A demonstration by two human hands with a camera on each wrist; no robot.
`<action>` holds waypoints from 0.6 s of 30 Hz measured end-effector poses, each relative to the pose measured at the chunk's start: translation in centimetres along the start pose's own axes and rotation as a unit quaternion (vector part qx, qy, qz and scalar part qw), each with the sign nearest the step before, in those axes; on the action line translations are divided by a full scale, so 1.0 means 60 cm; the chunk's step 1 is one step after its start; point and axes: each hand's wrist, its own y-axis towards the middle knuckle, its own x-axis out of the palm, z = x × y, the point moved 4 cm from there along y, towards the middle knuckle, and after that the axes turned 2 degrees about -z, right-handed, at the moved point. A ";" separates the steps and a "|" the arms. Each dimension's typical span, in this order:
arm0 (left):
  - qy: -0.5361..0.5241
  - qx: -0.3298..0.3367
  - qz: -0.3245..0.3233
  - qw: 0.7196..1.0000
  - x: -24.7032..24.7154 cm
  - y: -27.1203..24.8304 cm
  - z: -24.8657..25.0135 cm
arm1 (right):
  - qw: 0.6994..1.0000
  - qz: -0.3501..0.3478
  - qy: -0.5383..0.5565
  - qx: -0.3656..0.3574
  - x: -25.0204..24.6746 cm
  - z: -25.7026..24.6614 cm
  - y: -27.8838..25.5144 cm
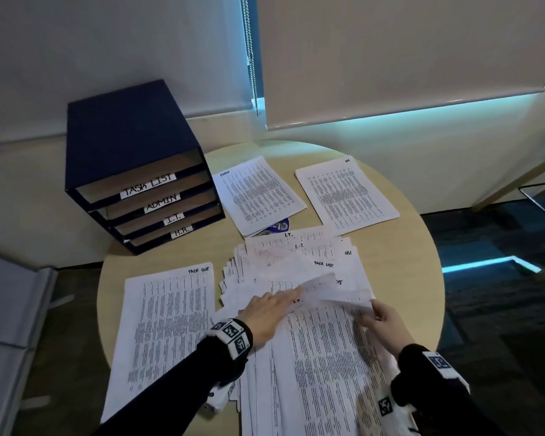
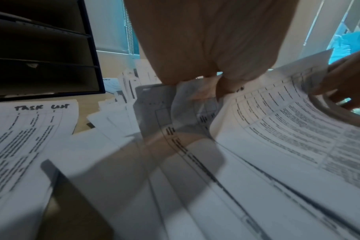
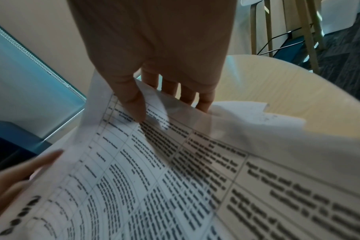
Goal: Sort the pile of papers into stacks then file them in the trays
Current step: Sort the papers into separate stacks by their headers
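- Right hand [image 1: 383, 322] pinches one lifted sheet [image 1: 334, 289] off the unsorted pile [image 1: 312, 357]; left hand [image 1: 266, 313] presses flat, fingers straight.
- Three started stacks lie on the round table [image 1: 422, 278]: TASK LIST [image 1: 164, 325], ADMIN [image 1: 258, 193], HR [image 1: 346, 193].
- File trays [image 1: 145, 196] look empty, so filing remains.

A round, pale wood table [image 1: 419, 256] stands near a plain off-white wall [image 1: 92, 58]. Cream roller blinds [image 1: 390, 51] hang low over the windows, a bead chain [image 1: 249, 55] dangling between them, and cool bluish daylight glows along their lower edge. The floor is dark patterned carpet [image 1: 501, 294]. Pale wooden chair legs [image 3: 310, 32] stand to the right
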 end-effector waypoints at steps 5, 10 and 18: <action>-0.088 -0.104 0.044 0.990 -0.027 0.017 -0.052 | 1.000 0.000 0.001 -0.006 0.003 -0.017 -0.005; 0.007 -0.108 0.068 0.992 -0.038 0.029 -0.065 | 1.000 0.007 0.004 -0.005 0.002 -0.023 -0.002; 0.001 -0.078 0.174 0.982 0.001 -0.029 -0.061 | 1.000 0.027 -0.007 -0.003 0.007 -0.024 0.010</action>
